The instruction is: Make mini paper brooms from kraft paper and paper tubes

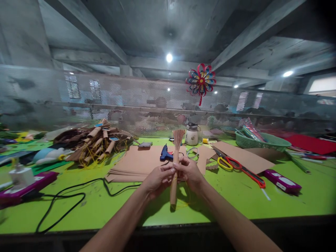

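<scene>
Upright between my hands is a small brown paper broom (173, 187), its fringed end fanned out at the top and its rolled handle pointing down toward me. My left hand (159, 180) pinches the handle from the left, around its middle. From the other side, my right hand (189, 172) grips it slightly higher, fingertips close to those of the left. Thin yellow string hangs from the handle near my right hand. Behind the broom lie stacked brown paper sheets (136, 161) and a blue glue gun (166, 154).
A pile of brown paper brooms (97, 143) with yellow strings lies at left, near a purple power strip (44, 182) and black cable (78, 183). Scissors (236, 164), a purple box (282, 182) and a green basket (265, 143) are at right. A white jar (191, 135) stands behind.
</scene>
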Demonstrator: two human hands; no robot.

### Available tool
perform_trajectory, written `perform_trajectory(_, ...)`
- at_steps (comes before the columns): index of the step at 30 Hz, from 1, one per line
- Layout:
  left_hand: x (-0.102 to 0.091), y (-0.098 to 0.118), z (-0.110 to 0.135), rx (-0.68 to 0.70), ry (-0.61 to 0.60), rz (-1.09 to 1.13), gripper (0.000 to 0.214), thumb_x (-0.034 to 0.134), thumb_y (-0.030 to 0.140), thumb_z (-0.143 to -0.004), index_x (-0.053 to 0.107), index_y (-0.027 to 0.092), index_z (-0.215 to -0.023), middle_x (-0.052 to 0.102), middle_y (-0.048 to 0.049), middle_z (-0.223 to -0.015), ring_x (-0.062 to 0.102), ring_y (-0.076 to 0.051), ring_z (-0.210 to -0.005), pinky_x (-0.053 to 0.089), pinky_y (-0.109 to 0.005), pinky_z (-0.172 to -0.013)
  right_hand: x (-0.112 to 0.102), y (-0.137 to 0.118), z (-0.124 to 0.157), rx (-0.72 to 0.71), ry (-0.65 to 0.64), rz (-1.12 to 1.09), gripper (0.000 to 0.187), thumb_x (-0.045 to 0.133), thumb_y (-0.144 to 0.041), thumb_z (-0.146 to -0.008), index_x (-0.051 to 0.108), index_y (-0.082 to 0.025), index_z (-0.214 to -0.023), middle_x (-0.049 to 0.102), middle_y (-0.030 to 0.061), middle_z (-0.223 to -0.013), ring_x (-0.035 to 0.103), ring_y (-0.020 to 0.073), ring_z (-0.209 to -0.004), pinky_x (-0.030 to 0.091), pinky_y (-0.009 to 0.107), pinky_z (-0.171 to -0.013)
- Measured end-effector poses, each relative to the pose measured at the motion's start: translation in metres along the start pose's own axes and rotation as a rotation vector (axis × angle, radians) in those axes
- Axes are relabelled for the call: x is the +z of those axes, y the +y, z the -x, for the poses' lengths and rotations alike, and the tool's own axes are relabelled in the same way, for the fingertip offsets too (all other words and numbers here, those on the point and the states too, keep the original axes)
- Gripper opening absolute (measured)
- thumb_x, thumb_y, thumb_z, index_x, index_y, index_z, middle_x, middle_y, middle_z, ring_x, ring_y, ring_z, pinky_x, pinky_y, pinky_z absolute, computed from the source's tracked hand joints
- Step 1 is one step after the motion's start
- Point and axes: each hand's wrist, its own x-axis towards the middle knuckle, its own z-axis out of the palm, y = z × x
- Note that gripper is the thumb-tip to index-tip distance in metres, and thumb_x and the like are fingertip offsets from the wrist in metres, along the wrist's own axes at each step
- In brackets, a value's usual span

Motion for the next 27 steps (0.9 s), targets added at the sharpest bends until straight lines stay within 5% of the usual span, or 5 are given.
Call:
perform_trajectory(5, 0.001, 0.000, 0.000, 0.044, 0.049, 0.018, 0.029, 0.077, 0.022, -0.073, 0.072, 0.011, -0.100, 0.067, -0.0073, -0.081, 0.059, -0.010, -0.070, 0.045, -0.017, -0.064, 0.000, 0.003, -0.003, -0.070, 0.015, 0.050, 0.041, 0.082, -0.046, -0.061, 0.058, -0.016, -0.076, 0.059, -0.0033, -0.060, 0.054, 0.0107, -0.049, 0.045, 0.023, -0.046)
perform_trajectory(13, 0.004, 0.004, 0.001, 0.106, 0.059, 0.079, 0.021, 0.069, 0.013, -0.078, 0.071, 0.009, -0.098, 0.069, -0.0130, -0.091, 0.064, -0.015, -0.075, 0.054, -0.025, -0.073, -0.005, 0.008, -0.011, -0.169, -0.051, 0.097, 0.039, 0.074, -0.050, -0.070, 0.068, -0.016, -0.087, 0.066, 0.0029, -0.079, 0.059, 0.0160, -0.070, 0.050, 0.029, -0.064)
perform_trajectory(27, 0.001, 0.001, -0.004, 0.088, 0.165, 0.025, 0.019, 0.069, 0.012, -0.076, 0.071, 0.007, -0.095, 0.072, -0.0154, -0.090, 0.068, -0.017, -0.072, 0.053, -0.024, -0.065, -0.008, 0.014, -0.017, -0.312, 0.023, 0.302, 0.047, 0.062, -0.061, -0.074, 0.057, -0.017, -0.061, 0.045, -0.0033, -0.055, 0.040, 0.0110, -0.052, 0.033, 0.024, -0.049)
